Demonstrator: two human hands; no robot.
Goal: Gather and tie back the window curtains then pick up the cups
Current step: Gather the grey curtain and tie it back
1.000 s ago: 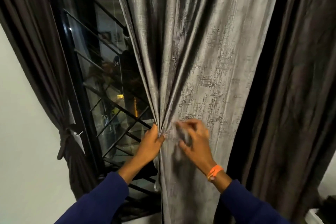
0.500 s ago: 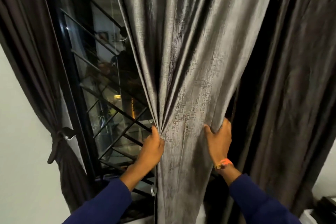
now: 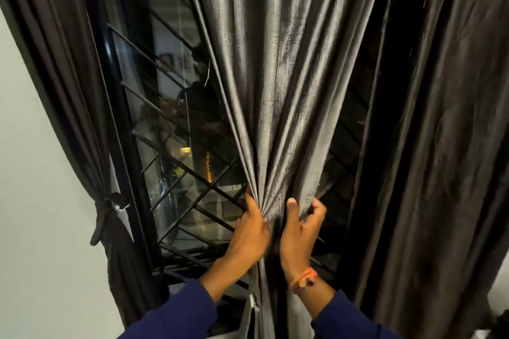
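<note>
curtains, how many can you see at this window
3: a dark one tied back at left, a grey one gathered in both hands mid-frame, a dark one hanging at right. More may be hidden.

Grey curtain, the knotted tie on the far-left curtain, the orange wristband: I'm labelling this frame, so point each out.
Grey curtain (image 3: 278, 96), head view, on the pleated folds above the hands.
Knotted tie (image 3: 106, 205), head view, on the knot.
Orange wristband (image 3: 304, 278), head view, on the band at the right wrist.

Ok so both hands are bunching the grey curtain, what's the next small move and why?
Probably close the right hand round the loose right edge and press it into the left hand, since the grey curtain is gathered but has no tie on it yet.
</note>
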